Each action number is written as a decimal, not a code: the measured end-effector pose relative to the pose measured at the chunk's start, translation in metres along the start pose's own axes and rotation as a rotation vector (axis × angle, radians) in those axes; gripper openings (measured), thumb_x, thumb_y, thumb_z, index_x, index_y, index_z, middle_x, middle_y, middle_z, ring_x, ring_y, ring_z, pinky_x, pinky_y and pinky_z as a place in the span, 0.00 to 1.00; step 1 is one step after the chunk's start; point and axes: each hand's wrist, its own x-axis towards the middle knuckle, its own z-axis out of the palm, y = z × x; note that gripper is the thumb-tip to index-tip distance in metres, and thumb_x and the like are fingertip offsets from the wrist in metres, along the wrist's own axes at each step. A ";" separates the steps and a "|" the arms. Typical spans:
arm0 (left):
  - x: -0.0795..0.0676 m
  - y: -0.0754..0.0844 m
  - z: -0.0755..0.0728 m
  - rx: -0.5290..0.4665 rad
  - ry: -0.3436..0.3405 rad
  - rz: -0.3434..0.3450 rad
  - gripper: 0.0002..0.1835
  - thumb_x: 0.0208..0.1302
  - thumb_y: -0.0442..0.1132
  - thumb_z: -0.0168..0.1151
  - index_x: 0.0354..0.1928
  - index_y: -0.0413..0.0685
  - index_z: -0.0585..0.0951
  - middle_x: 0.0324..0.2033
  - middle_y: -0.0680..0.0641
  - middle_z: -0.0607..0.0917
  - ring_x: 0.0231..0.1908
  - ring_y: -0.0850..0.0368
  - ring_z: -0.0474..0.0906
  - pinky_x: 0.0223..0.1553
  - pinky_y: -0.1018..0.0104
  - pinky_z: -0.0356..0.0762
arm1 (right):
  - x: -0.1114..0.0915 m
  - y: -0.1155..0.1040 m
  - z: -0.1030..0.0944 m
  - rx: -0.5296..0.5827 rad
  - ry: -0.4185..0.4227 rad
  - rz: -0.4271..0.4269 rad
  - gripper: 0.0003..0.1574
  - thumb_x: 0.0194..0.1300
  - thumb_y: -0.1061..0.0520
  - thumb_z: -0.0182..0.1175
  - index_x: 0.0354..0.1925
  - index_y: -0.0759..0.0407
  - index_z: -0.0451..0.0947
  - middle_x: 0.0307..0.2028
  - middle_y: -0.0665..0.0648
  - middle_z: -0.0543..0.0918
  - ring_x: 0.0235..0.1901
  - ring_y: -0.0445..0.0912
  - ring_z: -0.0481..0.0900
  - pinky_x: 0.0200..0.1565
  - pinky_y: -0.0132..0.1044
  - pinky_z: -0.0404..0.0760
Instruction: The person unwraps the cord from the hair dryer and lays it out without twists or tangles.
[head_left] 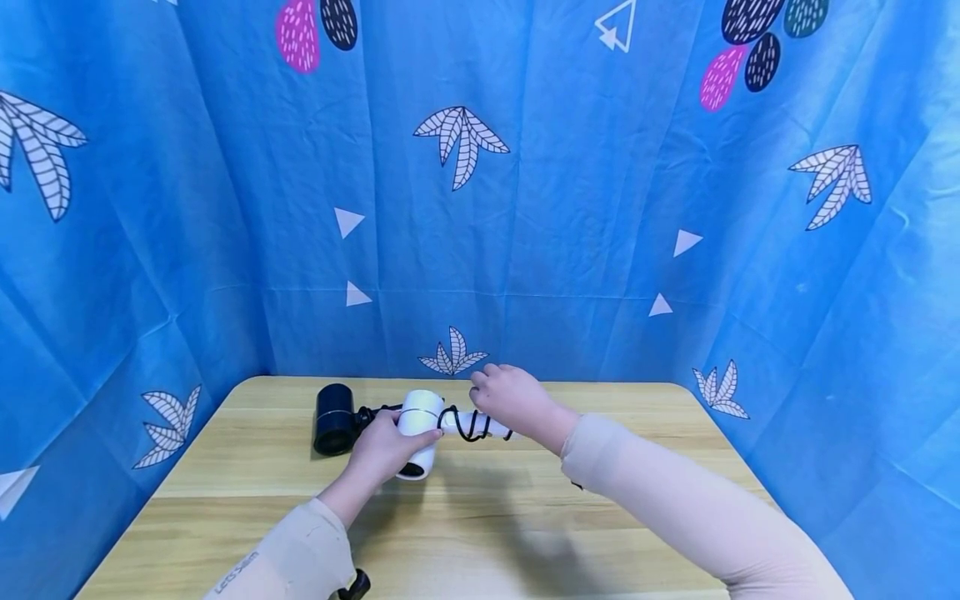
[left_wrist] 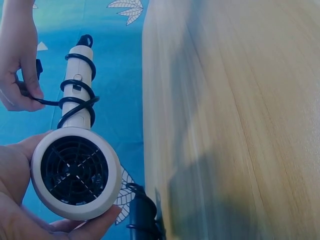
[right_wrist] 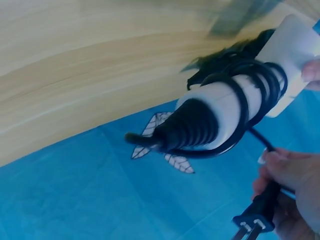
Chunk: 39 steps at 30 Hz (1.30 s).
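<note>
two hands work on the white hair dryer (head_left: 422, 410), which i seem to have raised over the wooden table (head_left: 600, 508), up near the far edge. my left hand (head_left: 386, 450) is curled round its barrel (right_wrist: 290, 47), thumb laid across it, presumably because that fat end gives a solid hold and leaves the handle (left_wrist: 77, 67) bare of fingers. that handle points out to the right of the barrel, and the round grille (left_wrist: 75, 170) faces back toward me.

several turns of black cord (left_wrist: 70, 100) loop around the handle, crossing over one another near the barrel; they look rather loose in places. the cord leaves the dryer through a ribbed sleeve (right_wrist: 192, 127) at the handle's tip and doubles back along it. my right hand (head_left: 513, 400), beside the handle, pinches the cord close to the plug (right_wrist: 260, 210), its prongs sticking out past my fingers. i judge that a grip so near the end gives me control of the last stretch, while the left keeps the dryer from twisting.

to the left of the white dryer, a black hair dryer (head_left: 334, 417) rests on the table, perhaps put there so it stays out of my way. behind the white dryer hangs a blue patterned curtain (head_left: 562, 208).
</note>
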 end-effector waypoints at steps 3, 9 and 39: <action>0.000 -0.001 0.000 -0.005 0.000 0.002 0.51 0.52 0.66 0.72 0.64 0.32 0.70 0.49 0.36 0.83 0.43 0.44 0.82 0.41 0.50 0.83 | -0.001 0.007 0.002 0.053 0.006 -0.028 0.09 0.65 0.62 0.66 0.40 0.48 0.87 0.34 0.47 0.83 0.31 0.42 0.77 0.35 0.29 0.78; 0.001 -0.002 -0.001 -0.003 0.003 -0.004 0.48 0.54 0.64 0.72 0.63 0.32 0.70 0.49 0.36 0.83 0.43 0.44 0.82 0.40 0.51 0.83 | -0.002 0.021 0.009 0.156 0.021 -0.094 0.13 0.63 0.67 0.66 0.39 0.49 0.87 0.33 0.47 0.81 0.33 0.42 0.77 0.36 0.31 0.78; -0.003 -0.008 -0.007 -0.069 -0.029 0.012 0.45 0.56 0.58 0.74 0.67 0.35 0.68 0.55 0.35 0.79 0.49 0.43 0.81 0.44 0.51 0.83 | -0.024 0.040 0.060 0.688 0.111 0.076 0.08 0.63 0.63 0.68 0.33 0.49 0.87 0.33 0.44 0.85 0.36 0.41 0.84 0.40 0.35 0.83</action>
